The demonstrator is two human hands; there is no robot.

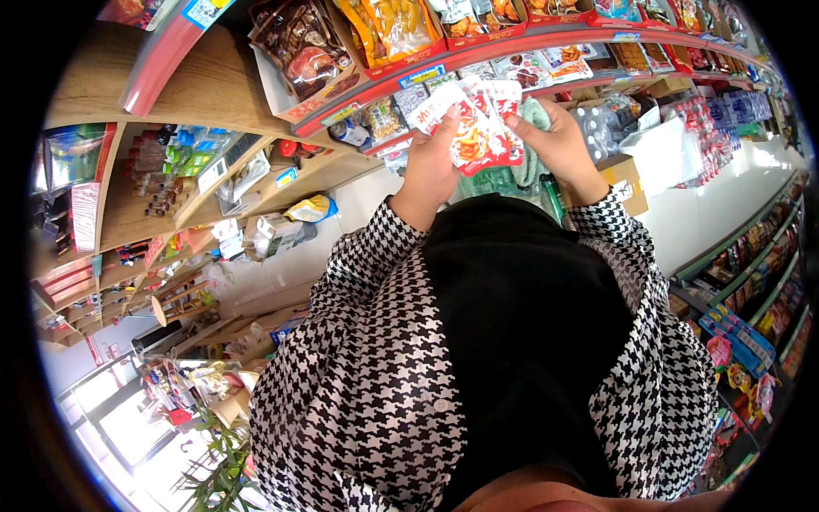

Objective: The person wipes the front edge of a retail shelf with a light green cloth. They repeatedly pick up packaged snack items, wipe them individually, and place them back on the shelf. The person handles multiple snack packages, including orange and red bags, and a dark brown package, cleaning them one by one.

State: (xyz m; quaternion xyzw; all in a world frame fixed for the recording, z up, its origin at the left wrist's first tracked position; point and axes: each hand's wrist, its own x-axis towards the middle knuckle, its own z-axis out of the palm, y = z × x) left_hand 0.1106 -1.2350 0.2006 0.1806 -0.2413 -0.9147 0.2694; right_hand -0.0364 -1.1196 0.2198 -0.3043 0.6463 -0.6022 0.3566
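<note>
My left hand (433, 160) grips a small fan of red and white snack packets (488, 128), its thumb pressed on their front. Printed on the packets is a picture of orange-brown food. At their right edge is my right hand (559, 147), closed round a pale green cloth (531, 162) that hangs down beside the packets. Its thumb tip lies against or very near the rightmost packet; whether it also pinches that packet I cannot tell. Both hands are held up in front of the shelf with the red edge strip (478, 61).
Open boxes of bagged snacks (397, 30) line the shelf above my hands. A cardboard box (625, 183) and wrapped bottle packs (695, 128) stand on the floor to the right. Wooden shelves (162, 200) run along the left, and a green-edged rack (751, 273) is at far right.
</note>
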